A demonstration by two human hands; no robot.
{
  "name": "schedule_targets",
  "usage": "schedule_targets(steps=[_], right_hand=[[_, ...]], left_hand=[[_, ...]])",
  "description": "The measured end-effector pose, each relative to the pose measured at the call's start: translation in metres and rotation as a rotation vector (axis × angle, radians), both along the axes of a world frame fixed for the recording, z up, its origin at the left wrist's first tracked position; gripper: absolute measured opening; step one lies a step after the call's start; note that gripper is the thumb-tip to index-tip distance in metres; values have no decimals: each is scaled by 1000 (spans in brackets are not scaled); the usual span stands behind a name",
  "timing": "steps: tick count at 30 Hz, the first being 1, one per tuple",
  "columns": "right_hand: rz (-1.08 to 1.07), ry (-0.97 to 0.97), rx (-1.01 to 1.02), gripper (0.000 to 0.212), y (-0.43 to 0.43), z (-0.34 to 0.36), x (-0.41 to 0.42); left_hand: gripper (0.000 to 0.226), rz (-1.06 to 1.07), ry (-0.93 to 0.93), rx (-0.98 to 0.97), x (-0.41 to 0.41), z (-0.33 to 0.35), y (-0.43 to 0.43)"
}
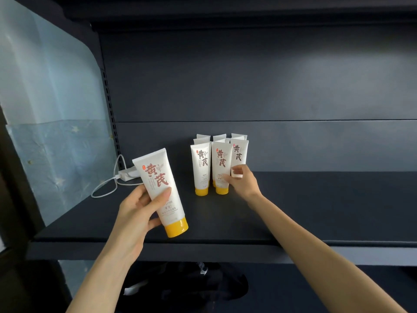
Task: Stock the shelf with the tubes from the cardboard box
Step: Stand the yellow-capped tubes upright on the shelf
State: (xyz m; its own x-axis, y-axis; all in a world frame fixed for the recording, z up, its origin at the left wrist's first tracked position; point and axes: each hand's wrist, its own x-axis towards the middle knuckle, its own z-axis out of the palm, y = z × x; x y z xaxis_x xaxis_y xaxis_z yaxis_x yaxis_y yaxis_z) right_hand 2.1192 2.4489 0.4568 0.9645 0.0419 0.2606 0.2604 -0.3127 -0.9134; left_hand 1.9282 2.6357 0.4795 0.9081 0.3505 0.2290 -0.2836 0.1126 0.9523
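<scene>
Dim, soft light from the right, wide-angle bending at edges, slightly soft focus

Glossy plastic tubes [222, 163]; matt, seemingly metal shelf [316, 211]

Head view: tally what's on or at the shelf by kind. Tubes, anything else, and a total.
Tubes grouped on the shelf: 9, three rows of three, rear ones showing tops only; the right hand holds the front right tube
Held tube in the left hand: 1
White power block with cable: 1
Total: 11
</scene>
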Motion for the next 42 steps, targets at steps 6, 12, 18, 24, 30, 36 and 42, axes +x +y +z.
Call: schedule_targets(steps=[6, 12, 18, 24, 30, 36, 42], right_hand=[[216, -112, 53, 24, -15, 6, -62], [413, -252, 89, 32, -16, 6, -128], [277, -359, 104, 49, -11, -8, -139], [69, -421, -4, 49, -14, -9, -131], [101, -395, 31, 54, -16, -11, -122], [172, -283, 55, 49, -32, 2, -108], [110, -139, -101, 60, -42, 9, -57]], left_hand=[[35, -10, -16, 82, 10, 11, -14], [30, -31, -37, 160, 27, 18, -42], [30, -69, -77, 152, 38, 14, -72], [30, -14, -95, 159, 43, 9, -87], [19, -67, -116, 237, 43, 8, -84], [34, -212, -93, 669, 31, 0, -60], [61, -25, 96, 1187, 13, -11, -29]])
